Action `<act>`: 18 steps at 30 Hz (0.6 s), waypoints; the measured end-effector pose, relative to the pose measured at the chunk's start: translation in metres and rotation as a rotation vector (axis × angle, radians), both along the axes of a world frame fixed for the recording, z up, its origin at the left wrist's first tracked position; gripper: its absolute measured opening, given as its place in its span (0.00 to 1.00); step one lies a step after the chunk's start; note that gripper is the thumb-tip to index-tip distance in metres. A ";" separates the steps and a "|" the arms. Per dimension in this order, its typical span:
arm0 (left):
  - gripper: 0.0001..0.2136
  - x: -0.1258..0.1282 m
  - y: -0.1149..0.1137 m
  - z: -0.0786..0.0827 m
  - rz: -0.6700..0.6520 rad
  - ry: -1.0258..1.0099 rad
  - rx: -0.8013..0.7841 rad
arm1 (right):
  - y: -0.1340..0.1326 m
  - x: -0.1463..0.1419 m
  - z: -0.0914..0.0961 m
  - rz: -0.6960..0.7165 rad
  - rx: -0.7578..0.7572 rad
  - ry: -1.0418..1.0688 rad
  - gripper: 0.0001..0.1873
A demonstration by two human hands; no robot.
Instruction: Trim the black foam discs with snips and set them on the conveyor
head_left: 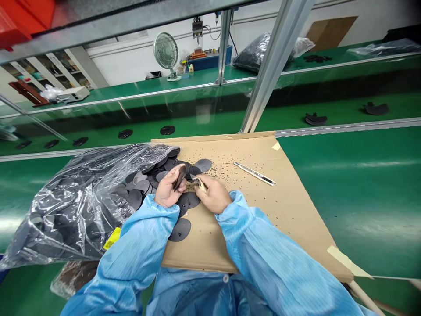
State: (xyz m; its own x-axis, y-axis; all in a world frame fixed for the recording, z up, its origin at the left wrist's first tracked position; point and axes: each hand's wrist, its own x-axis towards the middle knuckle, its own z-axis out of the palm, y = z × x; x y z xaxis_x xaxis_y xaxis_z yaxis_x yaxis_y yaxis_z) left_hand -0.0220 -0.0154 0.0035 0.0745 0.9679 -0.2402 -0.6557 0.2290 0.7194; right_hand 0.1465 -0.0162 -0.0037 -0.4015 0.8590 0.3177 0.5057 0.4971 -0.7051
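My left hand (168, 188) holds a round black plastic disc (179, 177) tilted up on its edge, fingers wrapped round its rim. Close against it, my right hand (214, 194) is closed on a pair of nippers (201, 185) with cream handles; the metal jaws are near the disc, but I cannot tell whether they touch it. Loose black discs (180, 230) lie below my hands on a cardboard sheet (279, 210). More discs (142, 186) spill from a clear plastic bag (82, 202) on the left. Tiny black scraps (226, 169) are scattered beyond my right hand.
A slim utility knife (255, 173) lies on the cardboard at right. Beyond it runs a green conveyor belt (204, 125) carrying black parts, with a metal post (276, 57) rising in front. A small fan (166, 55) stands on the far bench.
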 end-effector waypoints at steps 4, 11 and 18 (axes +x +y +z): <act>0.11 -0.003 0.006 -0.002 0.250 -0.014 0.085 | 0.002 0.002 -0.001 0.027 0.009 -0.045 0.10; 0.14 -0.009 0.012 -0.004 0.372 -0.002 0.082 | -0.002 -0.003 -0.008 0.400 0.094 -0.180 0.11; 0.13 -0.001 0.009 -0.002 0.331 0.042 -0.026 | -0.003 -0.006 -0.012 0.379 0.128 -0.322 0.13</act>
State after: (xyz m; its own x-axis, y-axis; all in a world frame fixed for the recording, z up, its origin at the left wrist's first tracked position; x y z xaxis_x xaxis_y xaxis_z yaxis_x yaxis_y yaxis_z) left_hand -0.0232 -0.0064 0.0011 -0.2533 0.9315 -0.2610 -0.6672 0.0271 0.7444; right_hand 0.1407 -0.0187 -0.0158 -0.7716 0.5968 0.2201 0.4549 0.7596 -0.4649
